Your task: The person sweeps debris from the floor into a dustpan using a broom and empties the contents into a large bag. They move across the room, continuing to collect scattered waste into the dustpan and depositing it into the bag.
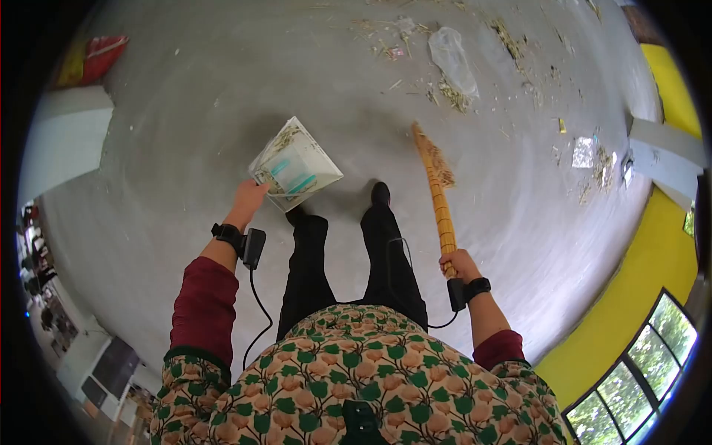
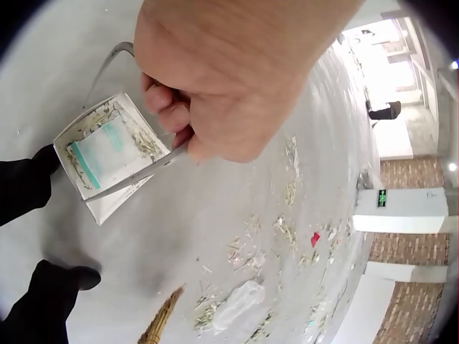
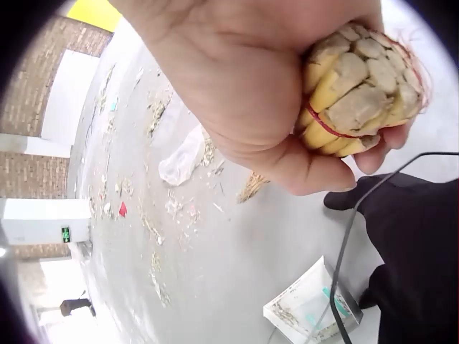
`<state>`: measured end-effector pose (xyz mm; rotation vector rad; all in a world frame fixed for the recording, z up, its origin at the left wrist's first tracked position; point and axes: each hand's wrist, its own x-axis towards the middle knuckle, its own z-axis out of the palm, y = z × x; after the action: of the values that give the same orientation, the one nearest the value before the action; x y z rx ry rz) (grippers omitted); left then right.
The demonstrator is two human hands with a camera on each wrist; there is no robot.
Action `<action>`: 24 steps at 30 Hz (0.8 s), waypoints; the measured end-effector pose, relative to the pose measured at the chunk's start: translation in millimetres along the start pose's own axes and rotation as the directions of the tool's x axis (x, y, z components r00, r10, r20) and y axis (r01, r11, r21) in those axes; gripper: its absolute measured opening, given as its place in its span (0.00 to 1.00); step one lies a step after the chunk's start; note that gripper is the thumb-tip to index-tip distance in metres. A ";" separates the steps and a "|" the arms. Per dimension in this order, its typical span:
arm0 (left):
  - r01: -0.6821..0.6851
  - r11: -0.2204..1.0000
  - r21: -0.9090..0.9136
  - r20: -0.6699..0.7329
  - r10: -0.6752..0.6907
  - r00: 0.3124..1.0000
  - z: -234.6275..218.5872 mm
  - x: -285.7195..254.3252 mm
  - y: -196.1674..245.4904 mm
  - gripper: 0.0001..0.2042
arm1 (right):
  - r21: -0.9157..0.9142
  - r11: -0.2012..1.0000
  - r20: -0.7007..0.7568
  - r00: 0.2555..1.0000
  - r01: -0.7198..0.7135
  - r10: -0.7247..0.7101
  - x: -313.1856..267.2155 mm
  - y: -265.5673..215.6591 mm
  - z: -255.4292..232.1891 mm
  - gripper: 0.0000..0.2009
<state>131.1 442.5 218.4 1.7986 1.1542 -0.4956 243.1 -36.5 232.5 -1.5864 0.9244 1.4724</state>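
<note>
My left hand (image 1: pixel 251 199) grips the thin bail handle (image 2: pixel 140 175) of a square white bucket (image 1: pixel 320 157), which hangs tilted near my left foot. Inside the bucket are bits of straw and a pale flat piece with teal bands (image 2: pixel 115 147). My right hand (image 1: pixel 461 265) is wrapped round the handle of a straw broom (image 1: pixel 439 208). The cut stalk ends of the broom (image 3: pixel 366 93), bound with red cord, stick out of my fist in the right wrist view. Its bristles point forward, away from me.
Ahead to the right, a crumpled clear plastic bag (image 1: pixel 451 59) lies among scattered straw (image 1: pixel 508 41). More litter (image 1: pixel 601 170) is by the right wall with a white pillar (image 1: pixel 664 144). A white pillar (image 1: pixel 74 133) and red-yellow sack (image 1: pixel 100 59) stand at left.
</note>
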 end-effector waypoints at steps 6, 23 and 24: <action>0.012 0.988 0.154 0.016 -0.014 1.000 43.4 33.0 50.2 0.15 | 0.108 0.994 0.048 0.998 0.023 -0.029 36.9 -26.8 -24.9 0.05; 0.068 0.996 0.064 0.011 -0.069 0.998 37.2 31.3 46.4 0.15 | -0.337 0.875 0.047 0.934 0.348 -0.354 68.4 -137.3 21.3 0.15; 0.068 0.992 0.103 -0.032 -0.065 0.997 41.8 26.6 56.6 0.15 | -0.572 0.738 0.048 0.913 0.358 -0.406 87.6 -120.8 32.2 0.15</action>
<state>198.6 411.8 205.2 1.8665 1.2308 -0.5798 343.2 45.0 151.0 -2.1274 0.1432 1.4580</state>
